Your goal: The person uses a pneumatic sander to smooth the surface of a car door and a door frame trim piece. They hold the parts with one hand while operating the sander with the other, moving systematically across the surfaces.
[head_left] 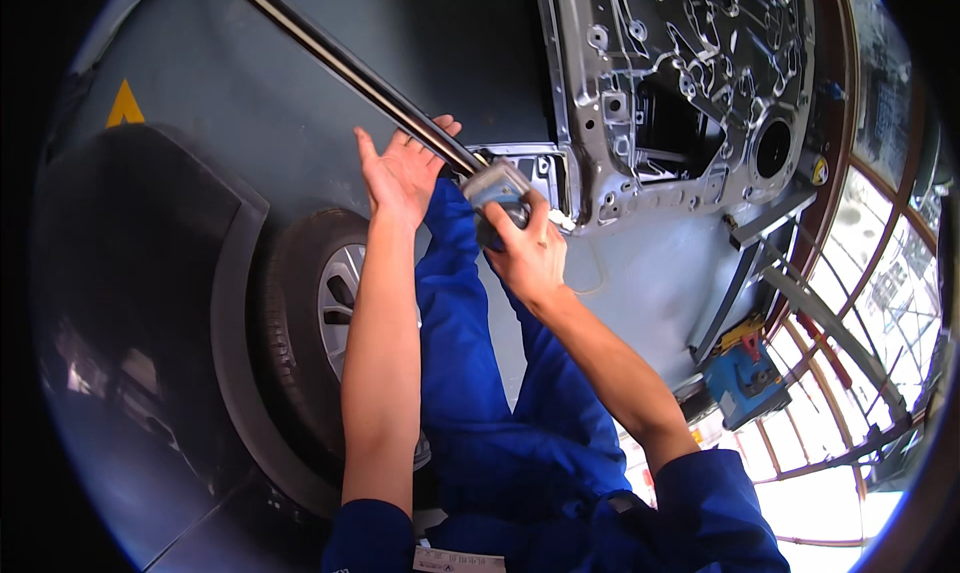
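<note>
Left hand point(402, 173) lies flat w/ fingers spread on the black trim strip point(340, 65) along the door edge, pinning it, while right hand point(525, 248) grips a grey tool point(497, 188), prob. a roller, at the strip's lower end, as I see it.

A yellow triangle sign point(124, 106) sits on the grey body panel, far left of me. A small round yellow-and-white sticker point(819, 171) marks the door's right edge.
</note>
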`<control>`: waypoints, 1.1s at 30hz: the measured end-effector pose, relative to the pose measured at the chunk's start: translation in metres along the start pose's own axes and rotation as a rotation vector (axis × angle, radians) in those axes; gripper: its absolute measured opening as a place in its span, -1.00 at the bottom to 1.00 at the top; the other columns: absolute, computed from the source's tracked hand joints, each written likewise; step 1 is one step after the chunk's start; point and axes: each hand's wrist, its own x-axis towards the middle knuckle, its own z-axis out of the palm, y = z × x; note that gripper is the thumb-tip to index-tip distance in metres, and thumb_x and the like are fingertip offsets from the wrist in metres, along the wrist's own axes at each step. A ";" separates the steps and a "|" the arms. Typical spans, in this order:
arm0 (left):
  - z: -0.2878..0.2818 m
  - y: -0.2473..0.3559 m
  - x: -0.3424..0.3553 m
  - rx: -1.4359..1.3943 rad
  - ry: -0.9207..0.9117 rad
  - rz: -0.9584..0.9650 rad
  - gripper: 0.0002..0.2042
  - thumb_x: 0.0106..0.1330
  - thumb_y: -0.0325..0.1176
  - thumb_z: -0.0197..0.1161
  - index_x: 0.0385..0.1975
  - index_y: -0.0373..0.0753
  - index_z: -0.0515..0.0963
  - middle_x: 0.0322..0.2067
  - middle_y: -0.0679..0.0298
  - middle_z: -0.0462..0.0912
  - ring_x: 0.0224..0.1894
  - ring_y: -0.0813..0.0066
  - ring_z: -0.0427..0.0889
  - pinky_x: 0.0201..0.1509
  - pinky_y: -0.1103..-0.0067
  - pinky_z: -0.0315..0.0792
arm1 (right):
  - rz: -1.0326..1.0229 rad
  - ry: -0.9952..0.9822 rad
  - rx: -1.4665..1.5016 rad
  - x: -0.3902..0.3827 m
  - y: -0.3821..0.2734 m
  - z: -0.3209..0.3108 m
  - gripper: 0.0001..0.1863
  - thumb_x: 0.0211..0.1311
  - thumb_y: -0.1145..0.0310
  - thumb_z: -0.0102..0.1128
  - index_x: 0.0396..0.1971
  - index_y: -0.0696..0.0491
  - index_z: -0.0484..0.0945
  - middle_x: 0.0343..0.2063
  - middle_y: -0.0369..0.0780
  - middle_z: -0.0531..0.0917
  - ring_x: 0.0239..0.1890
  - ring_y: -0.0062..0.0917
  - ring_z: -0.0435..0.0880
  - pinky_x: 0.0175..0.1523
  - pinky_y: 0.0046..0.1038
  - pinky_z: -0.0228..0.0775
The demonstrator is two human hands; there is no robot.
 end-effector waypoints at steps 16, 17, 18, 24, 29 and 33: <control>-0.009 -0.002 0.011 -0.131 0.038 -0.077 -0.13 0.37 0.38 -0.55 0.03 -0.35 0.46 0.03 -0.06 0.59 0.19 0.24 0.48 0.41 0.43 0.10 | -0.269 0.166 0.005 0.293 -0.230 -0.053 -0.34 -0.12 0.40 0.35 0.11 -0.01 0.37 -0.04 0.15 0.43 -0.17 0.11 0.62 -0.06 -0.10 0.53; -0.005 -0.002 0.011 -0.098 0.013 -0.090 -0.13 0.38 0.38 -0.54 0.04 -0.35 0.46 0.03 -0.06 0.59 0.18 0.24 0.49 0.40 0.41 0.09 | -0.274 0.184 0.009 0.295 -0.227 -0.061 -0.34 -0.13 0.40 0.35 0.10 -0.01 0.38 -0.05 0.15 0.44 -0.16 0.11 0.61 -0.04 -0.10 0.53; -0.008 -0.002 0.012 -0.074 0.008 -0.083 -0.14 0.38 0.37 -0.54 0.04 -0.35 0.46 0.03 -0.06 0.59 0.18 0.24 0.49 0.40 0.40 0.09 | -0.275 0.167 0.007 0.300 -0.225 -0.058 -0.34 -0.13 0.39 0.37 0.10 -0.01 0.38 -0.06 0.15 0.44 -0.16 0.11 0.61 -0.03 -0.10 0.52; -0.006 -0.003 0.013 -0.057 0.122 -0.040 -0.15 0.37 0.40 -0.51 0.09 -0.29 0.43 0.01 0.03 0.62 0.15 0.25 0.53 0.38 0.38 0.11 | -0.225 0.061 0.118 0.231 -0.134 -0.038 -0.27 -0.24 0.34 0.46 0.08 -0.08 0.40 -0.17 -0.04 0.46 -0.18 -0.04 0.62 -0.11 -0.14 0.54; -0.012 -0.003 0.016 0.043 0.052 -0.067 -0.15 0.34 0.43 -0.49 0.36 -0.14 0.22 0.18 0.04 0.48 0.21 0.29 0.44 0.39 0.42 0.10 | -0.073 -0.126 0.106 0.108 -0.021 -0.028 -0.36 -0.18 0.30 0.50 0.01 -0.09 0.42 -0.02 0.01 0.37 -0.19 0.00 0.63 -0.23 -0.15 0.62; 0.005 0.019 0.015 0.130 0.068 -0.043 -0.15 0.32 0.45 -0.58 0.37 -0.03 0.21 0.13 -0.06 0.51 0.11 0.11 0.56 0.25 0.29 0.31 | -0.095 -0.140 0.053 0.078 -0.003 -0.031 -0.39 -0.15 0.27 0.50 -0.02 -0.12 0.44 -0.04 -0.02 0.38 -0.22 -0.06 0.64 -0.29 -0.18 0.61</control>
